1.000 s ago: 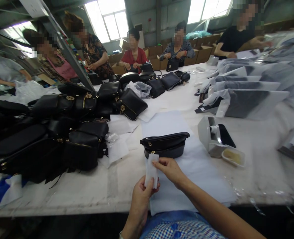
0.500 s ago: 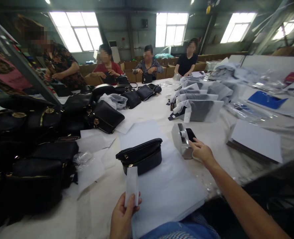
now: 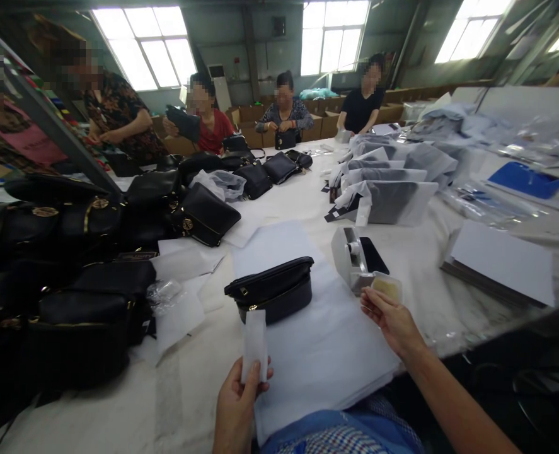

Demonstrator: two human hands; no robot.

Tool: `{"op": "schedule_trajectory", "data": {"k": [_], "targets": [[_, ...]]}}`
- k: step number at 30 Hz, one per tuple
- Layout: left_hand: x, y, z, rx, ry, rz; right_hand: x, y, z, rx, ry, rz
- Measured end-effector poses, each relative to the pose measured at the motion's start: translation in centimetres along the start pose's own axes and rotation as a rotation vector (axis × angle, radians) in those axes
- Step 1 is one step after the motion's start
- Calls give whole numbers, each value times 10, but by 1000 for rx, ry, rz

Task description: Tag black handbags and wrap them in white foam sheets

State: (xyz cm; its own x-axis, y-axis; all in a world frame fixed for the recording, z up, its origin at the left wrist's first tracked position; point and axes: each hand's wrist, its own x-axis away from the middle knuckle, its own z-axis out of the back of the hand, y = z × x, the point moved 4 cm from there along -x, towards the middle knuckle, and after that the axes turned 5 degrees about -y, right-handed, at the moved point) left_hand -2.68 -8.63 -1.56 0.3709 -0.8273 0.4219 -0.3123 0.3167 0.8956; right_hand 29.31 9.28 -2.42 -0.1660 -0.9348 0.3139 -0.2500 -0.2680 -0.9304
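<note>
My left hand [image 3: 244, 394] is closed round a narrow folded strip of white paper [image 3: 255, 343], held upright. Just behind the strip, a black zippered bag [image 3: 272, 291] stands on a stack of white paper sheets [image 3: 326, 353]. My right hand [image 3: 390, 315] is beside the tape dispenser [image 3: 348, 255], its thumb and fingers pinched together. Whatever is between those fingertips is too small to make out. A black phone-like object [image 3: 374, 255] lies against the dispenser. Close to my right fingers is a small clear box with something yellowish [image 3: 387, 288].
Black bags [image 3: 85, 309] are heaped at the left. Bags wrapped in translucent paper [image 3: 392, 202] stand in a row beyond the dispenser. A stack of white boards [image 3: 501, 258] lies at the right, near a blue sheet [image 3: 527, 180]. Several people work across the table.
My right hand has drawn back from the dispenser, towards me and slightly right, uncovering the small yellowish box. My left hand still holds the paper strip. Across the table, a person has lifted a black bag.
</note>
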Motion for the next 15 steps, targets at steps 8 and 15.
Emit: {"op": "schedule_trajectory", "data": {"k": [8, 15], "targets": [[1, 7, -1, -41, -61, -38, 21, 13, -14, 291, -66, 28], [8, 13, -3, -72, -90, -104, 125, 6, -132, 491, -923, 50]]}}
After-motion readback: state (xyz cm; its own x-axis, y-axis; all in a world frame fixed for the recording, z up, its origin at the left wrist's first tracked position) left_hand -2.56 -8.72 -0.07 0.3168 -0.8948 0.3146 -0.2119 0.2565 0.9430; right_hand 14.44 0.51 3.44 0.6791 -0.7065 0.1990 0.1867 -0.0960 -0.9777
